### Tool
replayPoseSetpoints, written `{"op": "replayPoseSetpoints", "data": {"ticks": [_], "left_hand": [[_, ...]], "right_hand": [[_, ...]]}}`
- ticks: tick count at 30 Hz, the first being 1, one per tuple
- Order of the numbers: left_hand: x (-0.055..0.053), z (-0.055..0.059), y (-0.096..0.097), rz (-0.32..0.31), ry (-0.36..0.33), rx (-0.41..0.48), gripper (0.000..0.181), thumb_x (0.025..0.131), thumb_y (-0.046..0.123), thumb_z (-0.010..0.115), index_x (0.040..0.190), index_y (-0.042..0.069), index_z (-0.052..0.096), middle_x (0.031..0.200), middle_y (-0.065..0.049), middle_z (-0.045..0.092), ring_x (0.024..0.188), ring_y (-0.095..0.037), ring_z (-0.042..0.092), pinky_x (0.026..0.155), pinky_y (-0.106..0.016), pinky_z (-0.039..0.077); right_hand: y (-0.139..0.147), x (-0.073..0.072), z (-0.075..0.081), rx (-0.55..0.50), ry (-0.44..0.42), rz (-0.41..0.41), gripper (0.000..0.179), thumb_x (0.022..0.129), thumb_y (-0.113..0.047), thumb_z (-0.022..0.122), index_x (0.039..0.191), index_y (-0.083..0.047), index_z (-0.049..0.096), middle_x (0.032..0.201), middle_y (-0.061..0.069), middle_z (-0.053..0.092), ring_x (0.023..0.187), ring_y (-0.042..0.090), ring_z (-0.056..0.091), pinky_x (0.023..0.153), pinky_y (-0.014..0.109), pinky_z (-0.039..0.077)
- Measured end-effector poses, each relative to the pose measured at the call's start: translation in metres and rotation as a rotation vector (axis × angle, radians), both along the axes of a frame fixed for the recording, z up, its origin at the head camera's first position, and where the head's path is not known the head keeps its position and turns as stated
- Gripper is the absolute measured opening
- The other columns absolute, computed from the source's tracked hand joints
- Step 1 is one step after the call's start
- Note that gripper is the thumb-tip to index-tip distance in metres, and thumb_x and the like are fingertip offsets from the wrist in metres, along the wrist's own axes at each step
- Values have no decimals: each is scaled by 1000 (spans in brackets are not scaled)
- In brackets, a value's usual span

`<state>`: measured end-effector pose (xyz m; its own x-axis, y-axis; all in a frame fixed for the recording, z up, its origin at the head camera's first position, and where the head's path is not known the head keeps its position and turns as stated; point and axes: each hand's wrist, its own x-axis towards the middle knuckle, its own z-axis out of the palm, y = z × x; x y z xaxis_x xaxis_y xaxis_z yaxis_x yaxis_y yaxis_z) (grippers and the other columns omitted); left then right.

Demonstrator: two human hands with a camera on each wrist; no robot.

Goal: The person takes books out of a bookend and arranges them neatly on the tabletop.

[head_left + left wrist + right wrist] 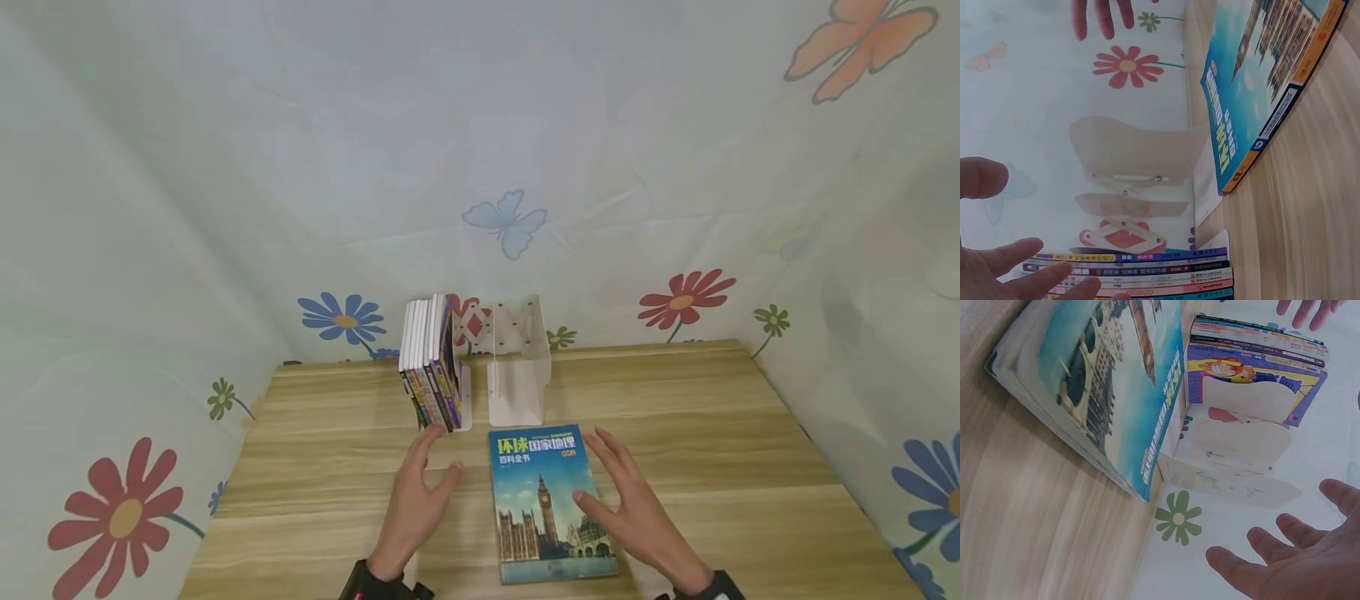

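Note:
A blue book (525, 492) with a clock tower on its cover lies flat on the wooden table, between my two hands. My left hand (416, 504) is held to the left of it, fingers spread and nothing in them. The right hand (637, 517) overlaps the book's right edge in the head view, thumb over the cover; the right wrist view shows its fingers spread, apart from the book (1110, 381). Behind the book stands a white expandable book rack (517, 393). Several thin books (429, 358) stand upright at its left end, beyond my left fingertips.
The wooden table (315, 467) reaches back to a white cloth wall (360, 192) printed with flowers and butterflies. More of this cloth encloses the left and right sides.

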<state>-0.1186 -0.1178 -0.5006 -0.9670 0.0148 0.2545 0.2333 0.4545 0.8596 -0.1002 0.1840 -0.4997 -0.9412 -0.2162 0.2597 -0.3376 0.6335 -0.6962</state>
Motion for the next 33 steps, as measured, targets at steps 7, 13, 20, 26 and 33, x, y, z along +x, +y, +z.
{"op": "replayPoseSetpoints", "data": {"ticks": [7, 13, 20, 26, 33], "left_hand": [[-9, 5, -15, 77, 34, 99, 50, 91, 26, 59, 136, 15, 40, 139, -7, 40, 125, -19, 35, 97, -51, 39], [-20, 9, -29, 122, 47, 123, 47, 93, 21, 56, 137, 19, 39, 139, -4, 40, 125, -18, 35, 97, -50, 40], [-34, 10, -41, 132, 56, 116, 50, 93, 24, 56, 138, 17, 37, 142, -7, 36, 127, -22, 33, 96, -49, 41], [-45, 15, -44, 139, 59, 131, 50, 94, 26, 54, 139, 16, 36, 143, -9, 35, 128, -22, 32, 97, -48, 40], [-60, 20, -45, 163, 37, 121, 50, 94, 28, 52, 140, 18, 35, 143, -8, 35, 126, -21, 33, 96, -41, 42]], "right_hand": [[-2, -1, 8, 16, 8, 28, 69, 87, -41, 61, 144, -33, 23, 150, 8, 19, 126, 41, 28, 80, 74, 37], [-6, 1, 12, 26, -3, 44, 72, 86, -44, 62, 145, -35, 21, 151, 4, 17, 127, 38, 29, 81, 72, 37], [-11, 3, 16, 31, -16, 74, 71, 86, -45, 61, 144, -36, 22, 151, -2, 15, 127, 36, 30, 80, 71, 39], [-15, 4, 18, 40, -6, 142, 69, 87, -45, 61, 144, -35, 24, 151, -5, 16, 128, 34, 30, 80, 68, 42], [-17, 4, 21, 54, -11, 175, 69, 87, -47, 60, 144, -35, 24, 151, -4, 17, 128, 31, 29, 81, 65, 43]]}}
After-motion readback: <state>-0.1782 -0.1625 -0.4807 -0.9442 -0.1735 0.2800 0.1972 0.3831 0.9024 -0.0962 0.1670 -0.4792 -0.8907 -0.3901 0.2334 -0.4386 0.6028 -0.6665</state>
